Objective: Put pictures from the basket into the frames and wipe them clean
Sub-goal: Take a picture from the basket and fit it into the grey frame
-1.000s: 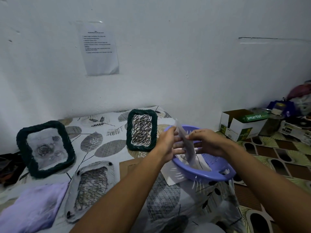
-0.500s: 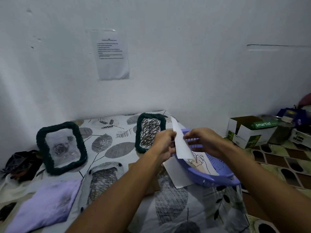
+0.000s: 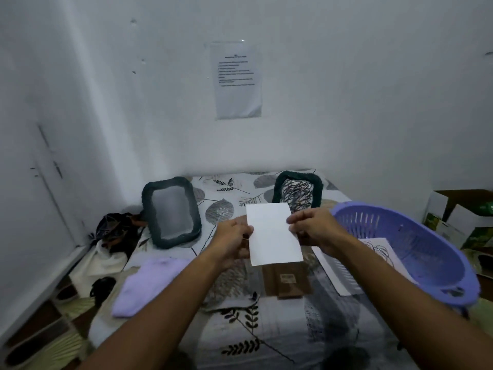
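Presently, item in hand — one picture [image 3: 273, 233], a white sheet held up over the middle of the surface [image 3: 266, 337], blank side toward the camera. Left hand [image 3: 233, 243] pinches its left edge; right hand [image 3: 313, 231] pinches its upper right edge, fingers curled onto the paper. The sheet sits between the two hands, clear of the basket [image 3: 416, 252], which lies just to the right.

Frames, status:
- Far right frame [image 3: 297, 190], dark green, leaning near the wall: a scribbled line drawing shows inside it, so it appears filled.
- Far left frame [image 3: 172, 212], dark green: glass looks grey and hazy; whether a picture sits behind it cannot be told.
- Brown backing board [image 3: 286, 280], lying flat just below the held sheet — probably belongs to a frame taken apart and awaiting its picture.

Stock remaining: one more picture with a line drawing [image 3: 378, 252] lies partly in the basket, partly over its near rim.

Wiping: purple cloth [image 3: 149, 285] lies untouched at near left, well apart from both hands.

Judgement: task roughly mid-course; the held sheet is not yet framed, at least one picture is left, and wiping appears still to come.
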`<state>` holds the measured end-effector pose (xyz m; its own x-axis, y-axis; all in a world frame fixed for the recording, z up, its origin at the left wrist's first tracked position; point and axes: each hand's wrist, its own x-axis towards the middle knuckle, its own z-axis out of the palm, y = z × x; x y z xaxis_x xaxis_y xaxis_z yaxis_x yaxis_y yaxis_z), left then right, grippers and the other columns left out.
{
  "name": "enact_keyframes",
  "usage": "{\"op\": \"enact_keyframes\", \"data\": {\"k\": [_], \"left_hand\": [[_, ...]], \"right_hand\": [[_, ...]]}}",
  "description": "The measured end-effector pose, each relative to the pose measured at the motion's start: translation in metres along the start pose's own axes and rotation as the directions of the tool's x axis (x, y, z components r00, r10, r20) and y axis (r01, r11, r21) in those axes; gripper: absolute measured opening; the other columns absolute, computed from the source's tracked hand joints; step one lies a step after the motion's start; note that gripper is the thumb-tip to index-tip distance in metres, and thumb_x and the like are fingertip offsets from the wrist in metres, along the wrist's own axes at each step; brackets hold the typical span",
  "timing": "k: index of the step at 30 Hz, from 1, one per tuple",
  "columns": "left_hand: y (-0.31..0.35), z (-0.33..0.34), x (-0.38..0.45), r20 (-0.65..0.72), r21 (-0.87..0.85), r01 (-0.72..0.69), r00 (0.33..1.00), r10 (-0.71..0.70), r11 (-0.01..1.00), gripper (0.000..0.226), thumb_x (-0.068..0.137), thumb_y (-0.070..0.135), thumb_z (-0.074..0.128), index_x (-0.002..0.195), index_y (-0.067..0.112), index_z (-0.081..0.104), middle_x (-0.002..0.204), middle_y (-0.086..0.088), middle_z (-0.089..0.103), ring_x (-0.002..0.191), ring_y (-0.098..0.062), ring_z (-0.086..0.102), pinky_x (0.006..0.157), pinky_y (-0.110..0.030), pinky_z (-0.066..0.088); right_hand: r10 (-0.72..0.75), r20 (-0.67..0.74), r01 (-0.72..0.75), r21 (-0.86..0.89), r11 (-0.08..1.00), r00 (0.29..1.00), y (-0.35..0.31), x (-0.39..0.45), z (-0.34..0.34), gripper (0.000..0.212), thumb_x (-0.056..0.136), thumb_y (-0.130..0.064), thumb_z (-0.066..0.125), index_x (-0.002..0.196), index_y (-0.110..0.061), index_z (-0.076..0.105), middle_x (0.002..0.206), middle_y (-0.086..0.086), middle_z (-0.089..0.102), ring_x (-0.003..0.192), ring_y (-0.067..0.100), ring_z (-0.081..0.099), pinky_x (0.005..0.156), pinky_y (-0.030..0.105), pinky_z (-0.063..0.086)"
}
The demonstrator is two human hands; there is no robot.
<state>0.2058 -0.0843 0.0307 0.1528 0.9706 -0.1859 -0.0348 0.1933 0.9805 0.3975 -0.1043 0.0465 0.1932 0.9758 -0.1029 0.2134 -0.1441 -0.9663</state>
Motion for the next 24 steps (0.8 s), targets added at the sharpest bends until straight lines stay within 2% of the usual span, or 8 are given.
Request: {"op": "enact_keyframes", "data": {"k": [5,9,11,14,16,20,22,24], "left_hand": [[-0.020,-0.055,-0.008,-0.085,0.272,0.032,0.996,-0.009,0.962,0.021,0.085,-0.005,0.062,0.106,-0.004,0.059,0.083,-0.017,0.067,0.059,-0.019,0.064,0.045,-0.024,0.050],[-0.036,-0.081,-0.007,-0.146,0.429,0.042,0.989,0.023,0.902,0.031,0.079,-0.005,0.070,0.105,0.004,0.058,0.079,-0.014,0.066,0.054,-0.019,0.061,0.045,-0.026,0.050],[-0.046,-0.092,-0.001,-0.159,0.557,-0.008,0.981,0.116,0.831,0.036,0.073,-0.001,0.074,0.106,0.008,0.061,0.082,-0.013,0.069,0.059,-0.019,0.062,0.052,-0.029,0.052],[-0.054,-0.104,0.005,-0.071,0.761,-0.163,0.941,0.330,0.628,0.035,0.072,0.010,0.074,0.106,0.016,0.064,0.090,0.000,0.068,0.075,-0.014,0.060,0.072,-0.032,0.054],[-0.057,-0.112,0.010,0.087,0.806,-0.275,0.931,0.356,0.525,0.041,0.074,0.022,0.076,0.112,0.019,0.065,0.109,0.002,0.065,0.096,-0.014,0.058,0.087,-0.032,0.050],[-0.060,-0.124,0.019,0.330,0.871,-0.370,0.928,0.175,0.322,0.065,0.075,0.049,0.071,0.132,0.024,0.054,0.143,-0.001,0.047,0.135,-0.020,0.035,0.114,-0.050,0.025],[-0.063,-0.125,0.022,0.362,0.905,-0.373,0.928,0.091,0.204,0.071,0.079,0.051,0.068,0.140,0.024,0.046,0.154,0.004,0.032,0.146,-0.018,0.012,0.118,-0.054,0.001],[-0.065,-0.126,0.025,0.376,0.912,-0.377,0.926,0.035,0.160,0.074,0.081,0.052,0.067,0.144,0.024,0.041,0.158,0.005,0.024,0.148,-0.016,0.001,0.115,-0.054,-0.009]], "right_hand": [[-0.001,0.075,0.006,-0.069,0.998,0.997,0.018,0.002,0.056,0.017,0.079,0.012,0.064,0.084,-0.003,0.068,0.089,0.018,0.067,0.082,0.029,0.064,0.066,0.037,0.056],[0.003,0.090,0.008,-0.115,0.993,0.996,0.035,0.006,0.088,0.015,0.076,0.015,0.065,0.080,0.000,0.068,0.074,0.017,0.063,0.063,0.022,0.058,0.053,0.028,0.051],[0.016,0.093,-0.003,-0.139,0.990,0.996,0.041,0.009,0.097,0.015,0.077,0.014,0.065,0.083,0.001,0.068,0.071,0.014,0.062,0.062,0.022,0.058,0.053,0.028,0.051],[0.025,0.089,-0.009,-0.177,0.984,0.996,0.048,0.014,0.107,0.017,0.076,0.012,0.067,0.084,-0.003,0.069,0.074,0.014,0.064,0.065,0.023,0.059,0.059,0.031,0.050],[0.020,0.090,-0.001,-0.208,0.978,0.996,0.051,0.016,0.111,0.018,0.077,0.011,0.067,0.089,-0.002,0.070,0.076,0.013,0.065,0.063,0.018,0.058,0.055,0.024,0.047],[0.000,0.087,0.020,-0.231,0.973,0.996,0.057,0.020,0.117,0.020,0.076,0.010,0.068,0.093,-0.001,0.071,0.081,0.011,0.066,0.072,0.019,0.060,0.062,0.025,0.049],[-0.025,0.096,0.049,-0.258,0.965,0.995,0.060,0.023,0.120,0.020,0.076,0.009,0.070,0.092,-0.002,0.071,0.083,0.010,0.066,0.076,0.021,0.061,0.067,0.027,0.050],[-0.058,0.100,0.086,-0.300,0.950,0.993,0.061,0.024,0.123,0.020,0.076,0.007,0.071,0.094,-0.001,0.071,0.085,0.009,0.067,0.081,0.021,0.062,0.071,0.029,0.050]]}}
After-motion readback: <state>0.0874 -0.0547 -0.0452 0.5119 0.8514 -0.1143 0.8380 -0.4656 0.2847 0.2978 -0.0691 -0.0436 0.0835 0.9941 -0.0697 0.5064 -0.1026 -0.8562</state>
